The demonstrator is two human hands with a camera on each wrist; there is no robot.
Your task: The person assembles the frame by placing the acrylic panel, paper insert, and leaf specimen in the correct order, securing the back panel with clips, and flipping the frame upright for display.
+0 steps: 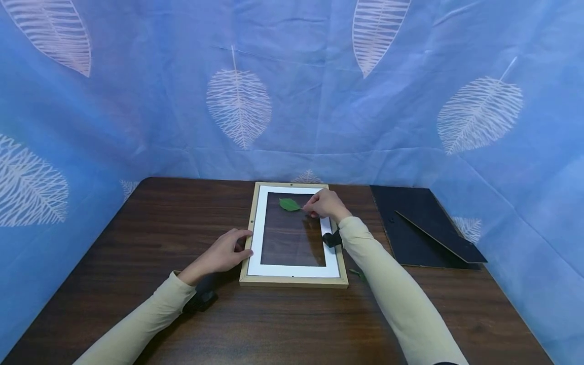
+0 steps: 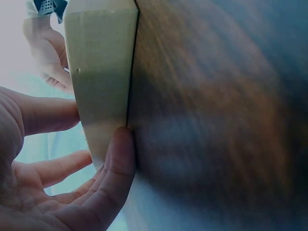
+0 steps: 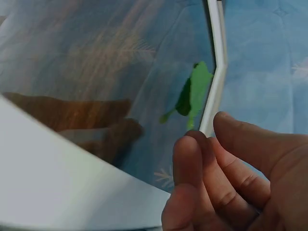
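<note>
Two pale-sleeved forearms reach across a dark wood-grain table (image 1: 274, 324); from where I stand, the right sleeve (image 1: 397, 294) partly covers a small green piece (image 1: 357, 274) lying just beside the frame, too hidden to identify. The left wrist carries a black device (image 1: 204, 301) close to the tabletop. The left hand (image 1: 222, 252) rests at the near-left side of a light wooden picture frame (image 1: 294, 284), its fingers spread and bent only slightly — they touch the rim without closing round it. The frame lies flat, holding a white mat (image 1: 292, 270) around a clear pane (image 1: 285, 248) that shows dark wood tones and a reflection of a hand. A second black device (image 1: 332, 239), on the right wrist, blocks part of the mat's right border. Toward the far end, the right hand (image 1: 326, 204) has its fingertips drawn together, pinching the stem of a green leaf (image 1: 289, 204) above the pane — whether the blade touches it, I cannot tell. To the right of the frame, well apart, lies a black board (image 1: 406, 203) with a narrower black panel (image 1: 449, 241) slanting across it. Beyond hangs a blue cloth (image 1: 319, 111) printed with white leaves.
</note>
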